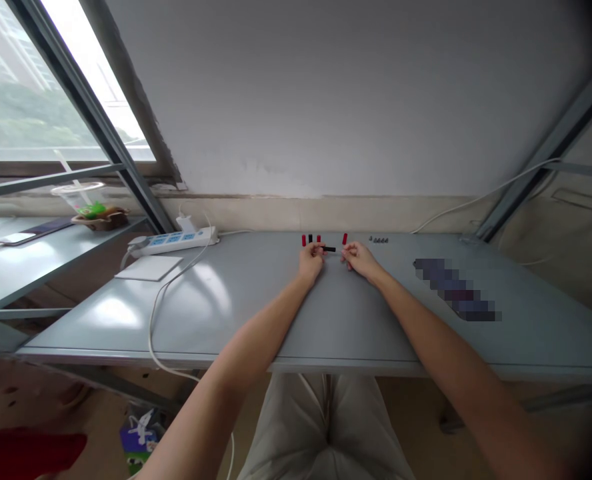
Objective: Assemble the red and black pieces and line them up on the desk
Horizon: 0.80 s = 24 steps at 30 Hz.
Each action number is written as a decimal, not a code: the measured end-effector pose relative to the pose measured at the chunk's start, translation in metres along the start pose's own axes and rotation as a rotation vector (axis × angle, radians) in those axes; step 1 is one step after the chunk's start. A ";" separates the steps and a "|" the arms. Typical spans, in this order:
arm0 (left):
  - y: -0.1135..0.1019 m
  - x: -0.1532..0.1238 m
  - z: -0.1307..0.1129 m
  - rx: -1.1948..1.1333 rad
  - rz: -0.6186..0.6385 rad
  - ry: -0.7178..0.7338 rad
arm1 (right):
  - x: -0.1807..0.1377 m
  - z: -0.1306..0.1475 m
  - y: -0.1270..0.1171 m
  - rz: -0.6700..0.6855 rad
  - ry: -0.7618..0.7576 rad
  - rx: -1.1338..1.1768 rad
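Note:
Both my arms reach across a grey table [276, 313] to its far side. My left hand [311, 259] is closed in a pinch on a small black piece [329, 249] that lies pointing right. My right hand [358, 257] rests close by with its fingers curled; what they hold, if anything, is too small to see. Just behind my left hand stand small upright pieces, red [303, 240], black [311, 238] and red [319, 239]. Another red upright piece [345, 239] stands behind my right hand. A short row of tiny dark parts [379, 240] lies further right.
A white power strip [173, 241] with cables and a plugged charger lies at the table's back left, a white flat pad [149, 268] in front of it. A blurred dark object [456, 291] lies at right. A side table at left carries a plastic cup [79, 195].

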<state>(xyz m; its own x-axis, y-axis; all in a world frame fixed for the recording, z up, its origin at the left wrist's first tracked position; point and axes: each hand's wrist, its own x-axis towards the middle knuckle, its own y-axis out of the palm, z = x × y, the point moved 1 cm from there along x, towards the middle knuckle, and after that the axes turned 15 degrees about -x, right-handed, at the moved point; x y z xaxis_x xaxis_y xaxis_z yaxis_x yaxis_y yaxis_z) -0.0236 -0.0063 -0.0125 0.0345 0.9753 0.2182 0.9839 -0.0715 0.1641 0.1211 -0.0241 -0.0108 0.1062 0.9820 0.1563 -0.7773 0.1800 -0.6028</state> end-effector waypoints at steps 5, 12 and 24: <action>0.001 0.000 0.000 0.043 0.033 0.020 | -0.001 0.002 -0.001 0.035 -0.066 -0.030; -0.002 0.003 0.003 0.064 0.028 0.032 | 0.002 -0.003 -0.003 0.010 -0.170 -0.193; -0.003 0.007 0.008 0.076 -0.006 0.049 | -0.008 0.008 -0.013 -0.065 -0.300 -0.682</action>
<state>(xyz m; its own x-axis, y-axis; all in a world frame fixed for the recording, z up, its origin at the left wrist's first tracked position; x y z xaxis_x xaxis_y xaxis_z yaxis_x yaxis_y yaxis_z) -0.0248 0.0021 -0.0187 0.0220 0.9641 0.2645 0.9946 -0.0480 0.0921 0.1252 -0.0351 0.0014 -0.1104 0.9279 0.3560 -0.2083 0.3287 -0.9212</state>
